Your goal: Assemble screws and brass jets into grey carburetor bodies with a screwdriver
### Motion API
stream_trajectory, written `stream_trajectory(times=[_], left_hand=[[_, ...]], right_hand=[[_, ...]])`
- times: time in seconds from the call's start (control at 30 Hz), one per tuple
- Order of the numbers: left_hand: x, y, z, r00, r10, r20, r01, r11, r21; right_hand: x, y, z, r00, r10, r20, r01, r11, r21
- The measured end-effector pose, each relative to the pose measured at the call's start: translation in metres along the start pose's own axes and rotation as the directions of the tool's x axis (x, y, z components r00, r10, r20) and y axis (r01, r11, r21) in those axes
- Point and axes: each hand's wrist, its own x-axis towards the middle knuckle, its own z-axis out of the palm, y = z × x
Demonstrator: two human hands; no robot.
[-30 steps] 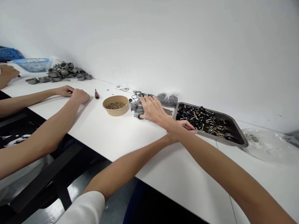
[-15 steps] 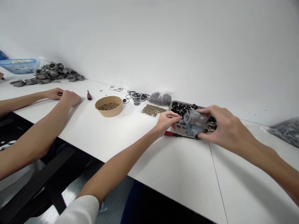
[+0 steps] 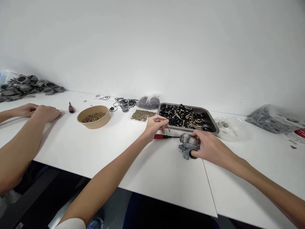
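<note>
My right hand (image 3: pixel 211 145) grips a grey metal carburetor (image 3: pixel 187 143) from its right side, low over the white table. My left hand (image 3: pixel 154 126) is closed in a pinch on a thin brass-coloured pin (image 3: pixel 168 128), which points down from the fingertips. Its exact kind is too small to tell. Just beyond both hands lies a metal tray (image 3: pixel 213 120) of black caps and brass-coloured parts. A screwdriver with a red handle (image 3: pixel 159 136) rests between my left hand and the carburetor, its shaft along the tray's front.
To the left stand a white tray of small brass pieces (image 3: pixel 143 115), a paper bowl (image 3: pixel 96 123) and a plastic cup (image 3: pixel 124 105). Another person's hands (image 3: pixel 45 113) rest near a second screwdriver (image 3: pixel 71 108) and piled grey castings (image 3: pixel 26 86). Plastic bags (image 3: pixel 269 118) lie at right.
The carburetor has come down toward the table in my right hand and is turned differently. The brass-coloured pin now shows in my left fingertips. The view has shifted right.
</note>
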Motion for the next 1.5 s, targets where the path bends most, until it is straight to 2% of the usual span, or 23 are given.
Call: stream_trajectory(times=[0.07,0.17,0.3,0.37,0.47,0.53,0.63,0.77,0.83,0.9,1.1,1.4,1.5], left_hand=[[-0.001,0.001,0.001,1.0,-0.01,0.005,0.01,1.0,0.005],[-0.003,0.004,0.004,1.0,-0.015,0.021,0.015,1.0,0.007],[-0.007,0.005,0.011,0.999,-0.016,0.049,0.014,1.0,0.023],[-0.01,0.005,0.015,0.998,-0.03,0.062,0.028,0.999,0.038],[-0.014,0.006,0.022,0.995,-0.069,0.075,0.065,0.996,0.061],[-0.015,0.005,0.025,0.993,-0.09,0.081,0.085,0.994,0.062],[-0.015,0.003,0.028,0.99,-0.105,0.098,0.102,0.994,0.044],[-0.013,-0.003,0.027,0.986,-0.121,0.115,0.116,0.992,0.05],[-0.012,-0.005,0.028,0.985,-0.136,0.11,0.129,0.99,0.062],[-0.011,-0.007,0.028,0.984,-0.151,0.097,0.144,0.987,0.072],[-0.01,-0.01,0.032,0.98,-0.178,0.089,0.169,0.98,0.107],[-0.01,-0.013,0.036,0.978,-0.18,0.106,0.167,0.978,0.125],[-0.01,-0.012,0.035,0.978,-0.174,0.112,0.16,0.979,0.127]], right_hand=[[0.002,-0.001,-0.003,0.993,0.066,0.094,-0.074,0.994,0.077],[0.007,0.005,-0.001,0.966,0.09,0.244,-0.136,0.975,0.178],[0.012,0.017,0.004,0.945,0.085,0.316,-0.161,0.961,0.224],[0.015,0.021,0.0,0.933,0.053,0.355,-0.143,0.962,0.232],[0.021,0.029,-0.013,0.891,-0.049,0.452,-0.092,0.954,0.286],[0.026,0.036,-0.02,0.872,-0.124,0.473,-0.06,0.933,0.355],[0.032,0.052,-0.016,0.86,-0.292,0.42,0.006,0.827,0.562],[0.036,0.066,0.012,0.817,-0.51,0.269,0.091,0.574,0.813],[0.036,0.068,0.025,0.8,-0.555,0.227,0.106,0.503,0.858],[0.034,0.067,0.034,0.804,-0.554,0.216,0.101,0.485,0.868],[0.031,0.064,0.041,0.874,-0.463,0.149,0.114,0.494,0.862],[0.032,0.065,0.059,0.904,-0.426,-0.022,0.212,0.404,0.89],[0.033,0.065,0.063,0.909,-0.412,-0.063,0.243,0.402,0.883]])
